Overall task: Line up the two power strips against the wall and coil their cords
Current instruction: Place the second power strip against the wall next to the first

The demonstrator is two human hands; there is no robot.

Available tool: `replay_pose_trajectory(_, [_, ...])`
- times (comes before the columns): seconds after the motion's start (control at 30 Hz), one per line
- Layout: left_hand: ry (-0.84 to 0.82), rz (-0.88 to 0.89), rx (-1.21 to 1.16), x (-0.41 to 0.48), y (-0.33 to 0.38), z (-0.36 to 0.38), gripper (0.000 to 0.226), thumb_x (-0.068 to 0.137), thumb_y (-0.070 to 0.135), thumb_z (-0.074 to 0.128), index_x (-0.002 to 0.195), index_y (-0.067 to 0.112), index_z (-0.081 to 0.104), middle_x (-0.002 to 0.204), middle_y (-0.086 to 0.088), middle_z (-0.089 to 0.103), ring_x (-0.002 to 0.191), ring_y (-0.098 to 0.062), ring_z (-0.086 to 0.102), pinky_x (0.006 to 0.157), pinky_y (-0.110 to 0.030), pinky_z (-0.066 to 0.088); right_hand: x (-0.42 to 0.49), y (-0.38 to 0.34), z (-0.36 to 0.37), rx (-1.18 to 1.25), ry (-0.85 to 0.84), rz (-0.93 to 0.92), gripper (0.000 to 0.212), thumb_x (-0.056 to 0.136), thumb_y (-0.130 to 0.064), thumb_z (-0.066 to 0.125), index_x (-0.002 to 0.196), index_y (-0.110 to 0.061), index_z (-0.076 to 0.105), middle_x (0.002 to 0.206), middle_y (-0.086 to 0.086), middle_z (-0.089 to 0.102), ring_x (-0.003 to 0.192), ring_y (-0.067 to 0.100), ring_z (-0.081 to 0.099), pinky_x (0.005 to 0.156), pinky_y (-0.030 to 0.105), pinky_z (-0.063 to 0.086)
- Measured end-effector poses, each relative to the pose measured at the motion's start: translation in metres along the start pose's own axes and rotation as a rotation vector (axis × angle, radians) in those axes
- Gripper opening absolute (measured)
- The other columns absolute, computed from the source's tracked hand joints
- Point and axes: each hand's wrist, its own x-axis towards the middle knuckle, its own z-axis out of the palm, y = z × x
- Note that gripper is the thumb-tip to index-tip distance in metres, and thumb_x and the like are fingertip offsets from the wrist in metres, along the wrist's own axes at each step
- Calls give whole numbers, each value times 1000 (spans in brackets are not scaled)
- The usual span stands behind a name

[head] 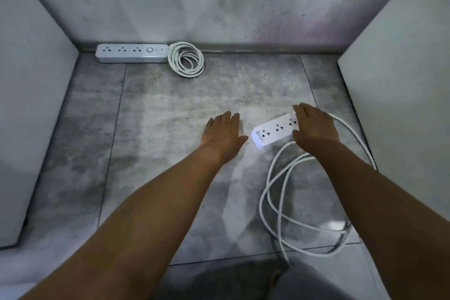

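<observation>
One white power strip (131, 53) lies flat along the back wall at the left, its cord (186, 59) wound in a neat coil right beside its right end. A second white power strip (274, 133) lies at an angle on the floor in the middle right. My right hand (314, 126) lies over its far end with the fingers extended. My left hand (222, 130) hovers flat just left of that strip, apart from it and holding nothing. The second strip's cord (280, 204) sprawls in loose loops toward the lower right.
Grey tiled floor (182, 109) bounded by a stained back wall (219, 2) and pale panels on the left (29, 68) and right (401, 80). A grey cloth-covered knee (280, 280) shows at the bottom edge.
</observation>
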Motion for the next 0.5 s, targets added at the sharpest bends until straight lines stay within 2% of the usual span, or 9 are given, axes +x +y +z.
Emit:
replay_pose_trajectory(0.1, [0,33,-29,10,17,10,75,96,49,49,153,10,18,157,-14,23,143,-31,26,117,-40,19,6,18,10,22,32,23,64,86,-12,62,146,-10,40,152,13,40,137,33,39,109,47,30])
replay_pose_trajectory(0.17, [3,49,-47,16,28,16,77,93,47,55,151,9,21,155,-13,27,141,-31,30,114,-38,22,10,26,24,25,89,-2,61,79,-7,70,138,-6,52,141,19,52,125,39,52,99,52,41])
replay_pose_trajectory(0.23, [4,68,-47,25,40,23,80,91,47,59,150,8,22,153,-13,30,138,-30,33,112,-37,25,15,33,34,25,107,6,65,73,-5,75,135,-7,56,136,21,57,120,41,57,95,54,45])
replay_pose_trajectory(0.3, [-10,85,-43,35,48,30,84,89,47,61,151,6,21,153,-14,30,137,-30,34,112,-38,27,20,36,38,13,77,10,72,79,-9,71,145,-14,44,148,16,45,134,37,45,106,52,37])
replay_pose_trajectory(0.33, [-17,93,-31,39,50,32,85,89,47,62,151,6,21,153,-14,30,137,-31,34,111,-38,28,22,36,40,4,8,11,75,83,-11,66,151,-19,34,156,12,34,142,33,35,112,49,29])
replay_pose_trajectory(0.4, [-19,106,12,48,57,38,84,88,47,63,149,5,23,149,-14,35,132,-30,39,106,-38,33,29,39,43,-14,-70,17,81,87,-14,61,155,-26,19,162,6,18,148,28,20,116,45,20])
replay_pose_trajectory(0.5, [2,127,94,55,64,43,76,88,46,63,143,6,32,137,-12,46,120,-29,46,96,-37,38,34,41,46,-5,-45,12,85,86,-19,65,155,-28,17,163,5,15,148,28,18,116,46,21])
